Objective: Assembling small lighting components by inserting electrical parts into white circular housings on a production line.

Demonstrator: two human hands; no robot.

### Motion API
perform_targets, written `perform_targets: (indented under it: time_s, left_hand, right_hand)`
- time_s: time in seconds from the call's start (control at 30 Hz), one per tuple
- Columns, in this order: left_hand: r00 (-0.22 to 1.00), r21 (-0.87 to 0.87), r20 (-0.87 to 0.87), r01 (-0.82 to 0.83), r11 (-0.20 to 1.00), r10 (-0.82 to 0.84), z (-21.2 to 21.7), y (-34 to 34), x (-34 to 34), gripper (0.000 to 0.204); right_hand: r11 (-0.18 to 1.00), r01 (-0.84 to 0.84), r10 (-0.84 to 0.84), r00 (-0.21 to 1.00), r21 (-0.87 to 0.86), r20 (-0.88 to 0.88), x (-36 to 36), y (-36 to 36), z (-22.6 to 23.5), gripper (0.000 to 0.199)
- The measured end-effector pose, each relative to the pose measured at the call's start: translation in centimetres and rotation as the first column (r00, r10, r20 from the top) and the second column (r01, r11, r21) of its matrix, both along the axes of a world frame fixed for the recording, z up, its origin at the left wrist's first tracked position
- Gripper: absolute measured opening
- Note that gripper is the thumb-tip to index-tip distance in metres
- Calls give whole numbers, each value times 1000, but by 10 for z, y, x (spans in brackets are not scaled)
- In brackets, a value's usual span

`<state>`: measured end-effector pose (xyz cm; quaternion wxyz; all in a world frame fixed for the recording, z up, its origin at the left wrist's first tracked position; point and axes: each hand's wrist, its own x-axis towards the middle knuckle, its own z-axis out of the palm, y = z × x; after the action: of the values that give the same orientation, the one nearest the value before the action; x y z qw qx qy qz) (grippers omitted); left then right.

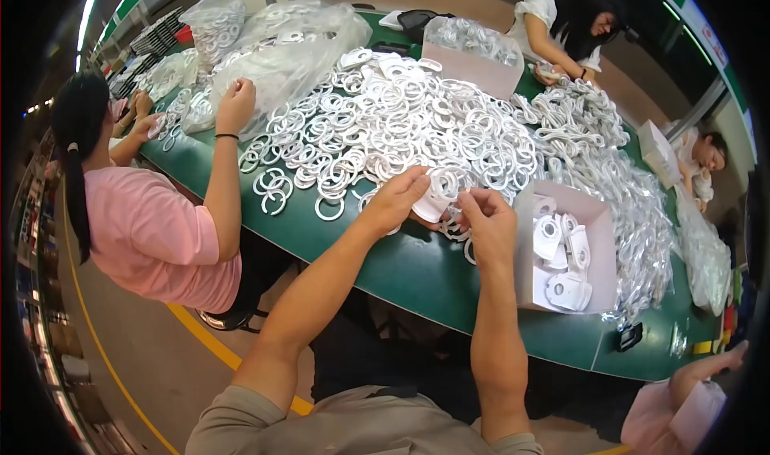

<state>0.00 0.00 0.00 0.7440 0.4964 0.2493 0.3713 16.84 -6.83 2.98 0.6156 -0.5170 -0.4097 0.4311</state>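
My left hand (pixel 399 200) is closed on a white plastic part (pixel 435 204) with a round, ring-shaped top, held over the near edge of the table. Close by on its right, my right hand (pixel 488 218) has thumb and fingers pinched at the part's edge; whether a smaller piece sits between them I cannot make out. Just beyond both hands spreads a large heap of white plastic rings (pixel 401 110). To the right of my right hand stands an open white box (pixel 525 250), with several white rounded parts (pixel 568 250) inside, each with a round hole.
Bagged coiled white cables (pixel 634 214) pile up right of the box. Another box (pixel 473 70) stands behind the rings, near large clear plastic bags (pixel 281 54). A co-worker in pink (pixel 152 222) sits at the left; others work across the green table (pixel 401 278). A small black object (pixel 630 337) lies front right.
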Motion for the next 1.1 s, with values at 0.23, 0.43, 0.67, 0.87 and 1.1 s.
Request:
perform_targets:
  time_s: [0.23, 0.43, 0.67, 0.87, 1.1]
  left_hand:
    - [1000, 56, 8, 19, 998, -20, 9, -5, 1, 43]
    - [999, 68, -35, 34, 997, -32, 11, -7, -1, 45]
    - [999, 43, -32, 31, 999, -30, 10, -8, -1, 47]
    - [992, 69, -77, 103, 992, -97, 15, -8, 1, 43]
    - [985, 170, -172, 61, 984, -32, 8, -6, -1, 36]
  right_hand:
    - [990, -3, 8, 999, -138, 34, 2, 1, 3, 16]
    - [987, -15, 25, 998, -158, 58, 3, 1, 0, 18]
    - [983, 10, 12, 993, -183, 116, 3, 0, 5, 17]
    - [982, 97, -45, 954, -163, 298, 0, -2, 0, 21]
    - [990, 92, -48, 928, -104, 368, -3, -1, -11, 25]
